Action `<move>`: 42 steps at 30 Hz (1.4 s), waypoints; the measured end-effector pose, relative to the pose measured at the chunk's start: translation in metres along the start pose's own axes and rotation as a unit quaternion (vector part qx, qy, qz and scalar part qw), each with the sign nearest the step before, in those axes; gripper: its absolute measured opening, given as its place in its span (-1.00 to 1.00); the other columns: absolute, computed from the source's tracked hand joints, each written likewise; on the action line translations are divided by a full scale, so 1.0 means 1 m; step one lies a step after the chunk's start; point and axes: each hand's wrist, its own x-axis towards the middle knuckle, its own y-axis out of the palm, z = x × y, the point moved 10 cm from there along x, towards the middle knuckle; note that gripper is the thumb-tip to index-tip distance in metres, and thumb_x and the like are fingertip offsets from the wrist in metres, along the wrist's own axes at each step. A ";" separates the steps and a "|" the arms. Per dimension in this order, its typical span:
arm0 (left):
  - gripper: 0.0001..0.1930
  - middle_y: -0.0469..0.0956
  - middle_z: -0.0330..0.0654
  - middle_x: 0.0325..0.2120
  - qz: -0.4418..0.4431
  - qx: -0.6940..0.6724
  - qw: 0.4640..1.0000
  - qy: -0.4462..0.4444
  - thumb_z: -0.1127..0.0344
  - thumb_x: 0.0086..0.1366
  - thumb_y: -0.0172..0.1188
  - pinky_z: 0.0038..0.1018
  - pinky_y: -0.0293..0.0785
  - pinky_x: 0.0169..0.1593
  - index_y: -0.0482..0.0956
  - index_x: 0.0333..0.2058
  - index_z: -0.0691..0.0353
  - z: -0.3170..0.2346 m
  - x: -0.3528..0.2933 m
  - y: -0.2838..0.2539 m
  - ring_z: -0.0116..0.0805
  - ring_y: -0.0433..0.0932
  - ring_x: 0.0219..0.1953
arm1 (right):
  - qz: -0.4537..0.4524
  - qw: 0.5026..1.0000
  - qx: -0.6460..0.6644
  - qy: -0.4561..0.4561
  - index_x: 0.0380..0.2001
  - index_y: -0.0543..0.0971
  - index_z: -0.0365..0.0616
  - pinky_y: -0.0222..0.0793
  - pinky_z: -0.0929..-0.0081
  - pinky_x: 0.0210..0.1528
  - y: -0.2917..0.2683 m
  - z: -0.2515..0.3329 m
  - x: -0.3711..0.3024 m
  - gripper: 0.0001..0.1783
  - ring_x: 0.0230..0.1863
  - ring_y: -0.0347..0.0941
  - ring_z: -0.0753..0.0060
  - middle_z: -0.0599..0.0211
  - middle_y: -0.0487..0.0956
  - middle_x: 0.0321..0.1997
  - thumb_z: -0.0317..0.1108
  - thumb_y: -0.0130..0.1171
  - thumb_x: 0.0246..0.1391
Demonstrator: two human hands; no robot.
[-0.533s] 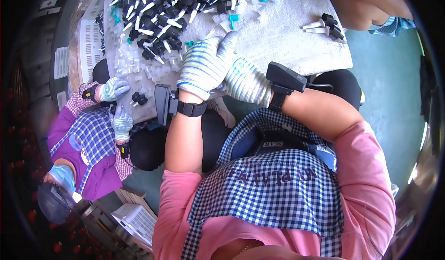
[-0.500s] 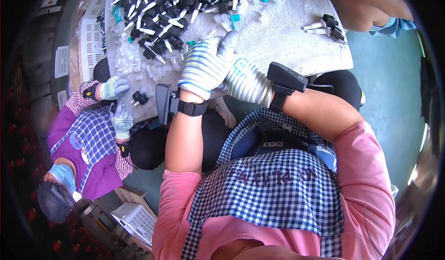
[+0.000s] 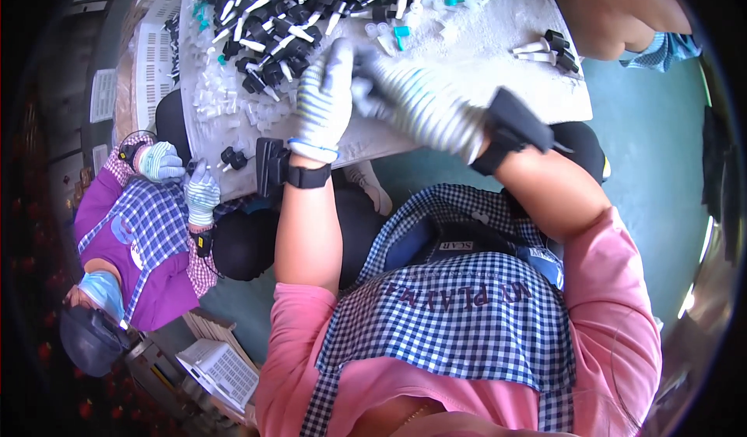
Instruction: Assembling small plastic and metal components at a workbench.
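Observation:
My left hand [image 3: 323,98], in a striped glove, is raised over the table's near edge. Its fingers are curled together with the thumb up, and what they hold, if anything, is hidden. Close beside it on the right is my right hand [image 3: 428,106], in a matching glove; its fingers are bent toward the left hand and smeared by motion. Beyond my hands lies a heap of black caps with white stems [image 3: 292,32], resembling pump tops. Small clear plastic pieces [image 3: 218,98] are spread at the heap's near left. A green piece [image 3: 401,35] lies just past my right hand.
The white-covered table [image 3: 498,71] holds a few black caps with stems [image 3: 554,50] at its right. At left, a co-worker in purple [image 3: 148,227] works with gloved hands near another black piece [image 3: 233,157]. Another person's bare arm [image 3: 622,1] reaches in at far right.
My hands were pressed together and have parted somewhat; the right wrist has turned and shifted right, its fingers blurred. The co-worker's hands have come closer together.

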 end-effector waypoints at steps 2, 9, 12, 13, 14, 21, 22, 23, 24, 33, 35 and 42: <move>-0.74 0.66 -0.08 -0.31 -0.026 0.080 0.986 0.142 0.23 0.41 0.11 -0.43 0.51 -0.17 0.60 -0.11 0.31 -0.041 0.001 0.002 -0.36 0.60 -0.30 | -0.110 0.985 -0.130 0.029 -0.23 0.55 -0.13 0.49 0.13 -0.29 -0.061 -0.002 0.005 -0.78 -0.35 0.58 -0.07 0.03 0.61 -0.41 -0.25 0.21 0.11; -0.61 0.62 0.01 -0.17 -0.039 0.181 0.965 0.185 0.35 0.21 0.29 -0.33 0.52 -0.03 0.53 0.01 0.29 -0.044 0.015 0.000 -0.13 0.61 -0.17 | -0.103 0.964 -0.217 0.115 -0.15 0.49 -0.19 0.46 0.09 -0.26 -0.076 -0.060 0.010 -0.73 -0.28 0.55 -0.20 -0.13 0.58 -0.32 -0.26 0.20 0.19; -0.55 0.58 0.07 -0.09 -0.024 0.214 0.956 0.197 0.42 0.12 0.26 -0.22 0.48 0.08 0.52 0.04 0.27 -0.048 0.013 0.003 0.00 0.58 -0.06 | -0.097 0.985 -0.102 0.097 -0.17 0.51 -0.13 0.46 0.10 -0.26 -0.046 -0.040 0.022 -0.82 -0.29 0.53 -0.22 -0.08 0.59 -0.32 -0.35 0.19 0.17; -0.54 0.58 0.07 -0.09 -0.015 0.251 0.950 0.186 0.44 0.11 0.25 -0.22 0.49 0.08 0.52 0.05 0.26 -0.053 0.011 0.004 0.00 0.58 -0.06 | -0.104 0.986 -0.106 0.074 -0.16 0.51 -0.12 0.46 0.11 -0.25 -0.045 -0.035 0.023 -0.79 -0.29 0.54 -0.20 -0.06 0.59 -0.31 -0.30 0.19 0.18; -0.52 0.57 0.07 -0.09 -0.006 0.287 0.942 0.175 0.45 0.10 0.23 -0.23 0.49 0.07 0.52 0.06 0.24 -0.054 0.010 0.005 -0.01 0.57 -0.06 | -0.111 0.986 -0.111 0.051 -0.14 0.52 -0.10 0.46 0.12 -0.25 -0.045 -0.029 0.023 -0.76 -0.28 0.54 -0.18 -0.05 0.60 -0.31 -0.25 0.19 0.19; -0.61 0.56 0.05 -0.04 -0.084 0.335 0.903 0.256 0.42 0.18 0.16 -0.19 0.47 0.09 0.56 0.02 0.19 -0.069 0.004 -0.001 0.06 0.55 -0.03 | 0.097 0.942 -0.265 0.183 -0.08 0.60 -0.01 0.50 0.18 -0.20 -0.083 -0.051 -0.002 -0.66 -0.25 0.61 -0.05 0.05 0.65 -0.31 -0.07 0.19 0.19; -0.61 0.56 0.05 -0.04 -0.084 0.334 0.903 0.255 0.42 0.18 0.16 -0.19 0.47 0.09 0.56 0.02 0.19 -0.068 0.012 0.001 0.06 0.55 -0.03 | 0.099 0.942 -0.265 0.183 -0.08 0.60 -0.01 0.50 0.18 -0.20 -0.085 -0.052 -0.003 -0.66 -0.25 0.61 -0.05 0.05 0.65 -0.31 -0.07 0.19 0.19; -0.63 0.55 0.04 -0.03 -0.088 0.333 0.890 0.300 0.42 0.20 0.14 -0.18 0.47 0.10 0.57 0.02 0.17 -0.075 0.014 0.006 0.06 0.54 -0.01 | 0.113 0.936 -0.287 0.170 -0.07 0.61 0.01 0.51 0.19 -0.20 -0.085 -0.052 -0.004 -0.68 -0.26 0.61 -0.04 0.06 0.65 -0.31 -0.09 0.19 0.19; -0.65 0.55 0.03 -0.02 -0.092 0.331 0.874 0.344 0.41 0.22 0.13 -0.16 0.46 0.11 0.57 0.01 0.15 -0.081 0.013 0.011 0.07 0.53 0.00 | 0.127 0.929 -0.309 0.157 -0.07 0.62 0.02 0.52 0.21 -0.20 -0.083 -0.050 -0.003 -0.70 -0.27 0.61 -0.02 0.07 0.65 -0.32 -0.12 0.19 0.20; -0.71 0.57 -0.07 -0.11 -0.022 0.426 0.844 0.325 0.31 0.20 0.20 -0.12 0.50 0.00 0.64 -0.08 0.08 -0.077 0.031 0.048 0.06 0.53 -0.06 | 0.194 0.917 -0.303 0.175 -0.14 0.68 -0.05 0.55 0.30 -0.19 -0.086 -0.062 -0.008 -0.70 -0.28 0.62 0.03 0.12 0.67 -0.28 -0.49 0.05 0.10; -0.70 0.56 -0.04 -0.10 -0.022 0.440 0.845 0.303 0.31 0.19 0.21 -0.12 0.51 -0.01 0.64 -0.07 0.08 -0.070 0.033 0.042 0.06 0.54 -0.06 | 0.187 0.920 -0.290 0.185 -0.17 0.69 -0.06 0.55 0.32 -0.17 -0.083 -0.059 -0.004 -0.72 -0.27 0.62 0.04 0.12 0.68 -0.28 -0.48 0.04 0.11; -0.69 0.52 0.00 -0.13 0.008 0.417 0.879 0.232 0.39 0.16 0.27 -0.28 0.53 -0.03 0.64 -0.08 0.14 -0.062 0.037 0.030 -0.08 0.58 -0.15 | 0.163 0.914 -0.306 0.214 -0.21 0.70 -0.07 0.53 0.34 -0.09 -0.086 -0.062 0.003 -0.74 -0.25 0.64 0.11 0.17 0.69 -0.31 -0.43 0.04 0.15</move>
